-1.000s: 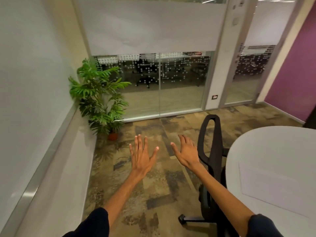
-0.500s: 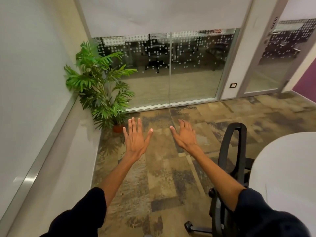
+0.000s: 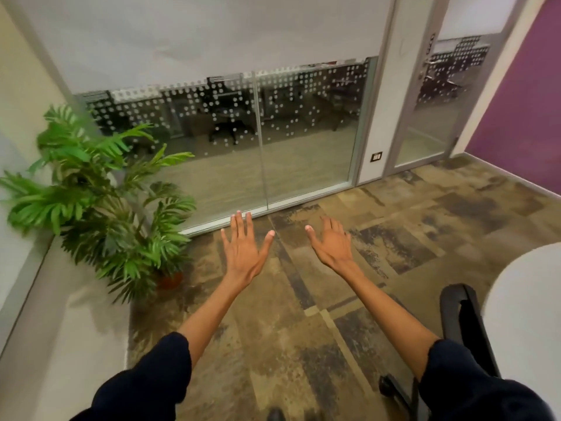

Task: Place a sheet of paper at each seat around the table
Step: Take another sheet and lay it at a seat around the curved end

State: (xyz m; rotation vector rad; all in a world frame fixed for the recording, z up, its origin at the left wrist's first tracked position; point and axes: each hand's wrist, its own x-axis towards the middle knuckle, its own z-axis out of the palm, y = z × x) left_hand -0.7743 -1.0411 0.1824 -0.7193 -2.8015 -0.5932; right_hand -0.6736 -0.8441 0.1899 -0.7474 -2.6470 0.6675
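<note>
My left hand [image 3: 244, 250] and my right hand [image 3: 332, 246] are stretched out in front of me over the carpet, palms down, fingers spread, holding nothing. The white round table [image 3: 528, 314] shows only as a curved edge at the right. A black office chair [image 3: 464, 326] stands against it, just right of my right forearm. No sheet of paper is visible in this view.
A potted green plant [image 3: 106, 205] stands in the left corner by a low white ledge [image 3: 45, 344]. A glass partition [image 3: 261, 141] and a glass door [image 3: 440, 101] lie ahead, a purple wall [image 3: 522, 110] at the right. Patterned carpet covers the floor.
The view has swung left, away from the table, so the sheet lying on it has left the frame and the chair has slid to the right edge. Both hands stay open and empty.
</note>
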